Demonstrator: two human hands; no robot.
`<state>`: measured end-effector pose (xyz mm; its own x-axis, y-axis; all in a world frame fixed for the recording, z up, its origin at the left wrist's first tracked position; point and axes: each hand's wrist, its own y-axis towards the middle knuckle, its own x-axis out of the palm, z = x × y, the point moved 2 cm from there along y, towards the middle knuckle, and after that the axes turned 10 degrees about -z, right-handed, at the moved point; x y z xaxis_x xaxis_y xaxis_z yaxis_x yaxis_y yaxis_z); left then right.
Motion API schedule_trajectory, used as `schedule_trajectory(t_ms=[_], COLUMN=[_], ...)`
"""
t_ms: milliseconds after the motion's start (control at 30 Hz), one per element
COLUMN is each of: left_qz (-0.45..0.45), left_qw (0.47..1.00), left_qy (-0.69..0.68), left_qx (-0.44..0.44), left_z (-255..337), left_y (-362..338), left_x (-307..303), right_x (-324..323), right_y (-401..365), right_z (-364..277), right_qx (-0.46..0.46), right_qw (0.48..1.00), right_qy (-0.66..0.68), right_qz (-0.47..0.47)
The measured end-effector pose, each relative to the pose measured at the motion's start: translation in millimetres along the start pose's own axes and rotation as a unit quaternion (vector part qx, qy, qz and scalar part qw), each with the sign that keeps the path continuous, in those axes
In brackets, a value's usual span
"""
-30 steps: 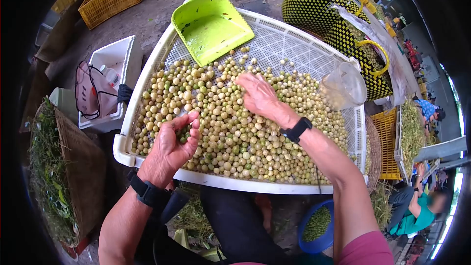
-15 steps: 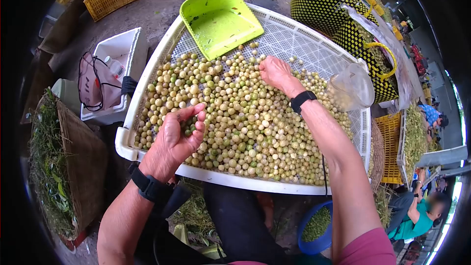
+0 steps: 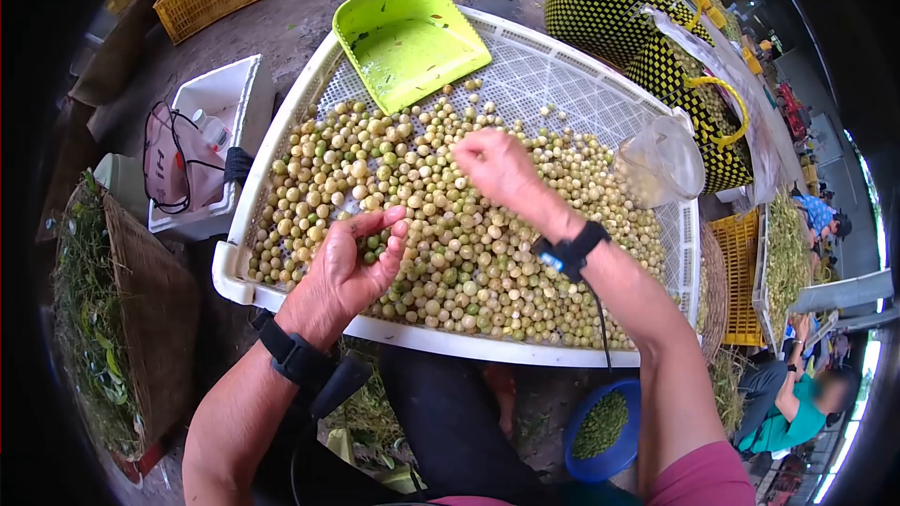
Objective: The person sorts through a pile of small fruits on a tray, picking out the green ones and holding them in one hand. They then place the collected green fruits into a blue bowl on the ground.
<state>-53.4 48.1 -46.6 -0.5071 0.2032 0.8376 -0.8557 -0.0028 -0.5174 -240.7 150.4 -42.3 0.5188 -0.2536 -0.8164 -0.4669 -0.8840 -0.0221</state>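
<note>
A large white mesh tray (image 3: 553, 353) holds many small round fruits (image 3: 469, 253), yellowish, cream and green. Palm turned up, my left hand (image 3: 352, 267) is cupped low over the left part of the fruits. Small greenish fruits show in the hollow between its thumb and curled fingers. Above the middle of the pile is my right hand (image 3: 492, 164), fingers pressed together; whatever they pinch is hidden. A bright green dustpan (image 3: 412, 42) rests on the tray's far edge. The clear plastic tub (image 3: 661, 164) leans at the tray's right side.
Left stand a white foam box (image 3: 246, 112) with a bag and bottle, and a basket (image 3: 155, 309) of leafy stems. Yellow-and-black woven bags (image 3: 600, 14) and a yellow crate (image 3: 736, 267) are right. A blue basin (image 3: 619, 450) sits below; another person (image 3: 792, 412) sits far right.
My right hand has moved left and lifted from the pile, closer to my left hand, with its wrist turned. My left hand has shifted slightly right. The whole view has shifted a little.
</note>
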Motion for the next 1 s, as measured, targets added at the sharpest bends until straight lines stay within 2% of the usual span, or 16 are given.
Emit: schedule_trajectory(t_ms=[67,167,267,300,400,433,533,633,733,767,867,1000], left_qz=[0.000,-0.007,-0.004,-0.002,0.006,0.013,0.017,0.014,0.023,0.028,0.029,0.011], left_qw=[1.000,1.000,1.000,1.000,1.000,1.000,1.000,1.000,1.000,1.000,1.000,1.000], left_qy=[0.010,0.003,0.014,0.014,0.014,0.012,0.002,-0.003,0.005,0.008,0.008,0.006], left_qx=[0.002,-0.010,-0.008,-0.005,0.004,0.007,0.004,0.001,0.005,0.008,0.006,-0.008], left_z=[0,2,4,5,6,6,6,8,7,6,7,8], left_y=[0,2,3,2,0,-1,0,1,0,-1,-1,0], left_x=[1,-1,-1,-1,1,2,-2,-4,-2,-1,0,-6], right_x=[-6,-5,2,4,9,10,4,-1,5,8,12,6], right_y=[7,16,22,23,23,24,27,40,56,62,70,69], right_z=[39,55,52,52,52,53,56,68,79,85,91,52], right_qx=[-0.001,0.049,0.075,0.090,0.057,0.086,0.115,0.116,0.095,0.137,0.142,0.188], right_qw=[0.994,0.996,0.994,0.991,0.980,0.974,0.968,0.982,0.987,0.982,0.981,0.979], right_qy=[-0.047,-0.048,-0.063,-0.102,-0.175,-0.205,-0.221,-0.109,-0.074,-0.083,-0.103,-0.083], right_qz=[0.098,0.051,0.044,0.018,0.072,0.041,0.042,0.099,0.105,0.101,0.080,-0.016])
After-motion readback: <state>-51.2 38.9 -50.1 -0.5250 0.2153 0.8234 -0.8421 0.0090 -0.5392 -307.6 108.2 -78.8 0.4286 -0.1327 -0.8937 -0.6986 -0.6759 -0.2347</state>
